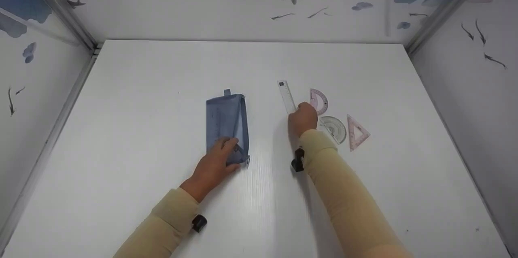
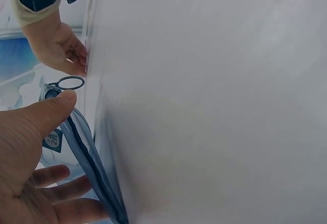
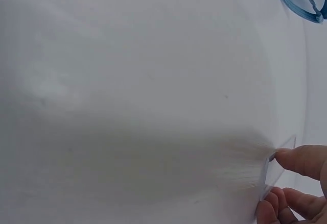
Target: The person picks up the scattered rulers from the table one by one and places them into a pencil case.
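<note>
A blue pencil pouch [image 1: 224,116] lies on the table, its zipper side facing right. My left hand [image 1: 216,158] rests on the pouch's near end, fingers spread over it and thumb beside the lower edge. In the left wrist view the thumb [image 2: 53,109] touches the pouch near its zipper ring [image 2: 70,83]. With my right hand [image 1: 303,119] I pinch the near end of a clear ruler [image 1: 285,94]. The right wrist view shows the clear plastic [image 3: 273,175] between thumb and fingers. A pink protractor [image 1: 322,102] and a clear protractor [image 1: 335,129] lie beside that hand.
A pink set square [image 1: 353,140] lies right of the protractors. The white table [image 1: 141,88] is bounded by patterned panels [image 1: 243,15] at the back and on both sides.
</note>
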Motion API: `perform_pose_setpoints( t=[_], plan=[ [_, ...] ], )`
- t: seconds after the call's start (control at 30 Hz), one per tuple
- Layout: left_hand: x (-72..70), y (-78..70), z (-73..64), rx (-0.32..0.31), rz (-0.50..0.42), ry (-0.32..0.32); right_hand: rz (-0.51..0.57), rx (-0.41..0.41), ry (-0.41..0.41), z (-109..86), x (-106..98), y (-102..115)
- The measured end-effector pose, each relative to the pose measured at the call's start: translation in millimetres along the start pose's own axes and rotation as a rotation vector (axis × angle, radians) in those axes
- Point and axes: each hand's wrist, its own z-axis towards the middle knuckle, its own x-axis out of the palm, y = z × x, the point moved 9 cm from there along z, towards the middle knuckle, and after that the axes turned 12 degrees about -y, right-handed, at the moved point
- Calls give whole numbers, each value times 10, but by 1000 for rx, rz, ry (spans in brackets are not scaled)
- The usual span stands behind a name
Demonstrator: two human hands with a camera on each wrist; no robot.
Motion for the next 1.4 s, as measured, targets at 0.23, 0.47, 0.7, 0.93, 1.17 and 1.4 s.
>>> perform_pose_setpoints(
  t=[0.23, 0.47, 0.7, 0.93, 1.17, 1.4],
  plan=[
    [7, 6, 3, -16, -1, 9, -19, 20, 34, 9, 1, -24],
    [8, 4, 9, -23, -3, 13, 25, 53, 65, 17, 0, -70],
    [4, 3, 8, -28, -8, 17, 94, 92, 91, 9, 10, -123],
    [0, -3, 5, 4, -5, -8, 122, 88, 65, -7, -21, -121],
    [-5, -8, 5, 9, -4, -14, 183, 113, 95, -81, -64, -70],
    [-5, -14, 13, 9, -2, -16, 266, 193, 137, -151, -98, -51]
  ],
)
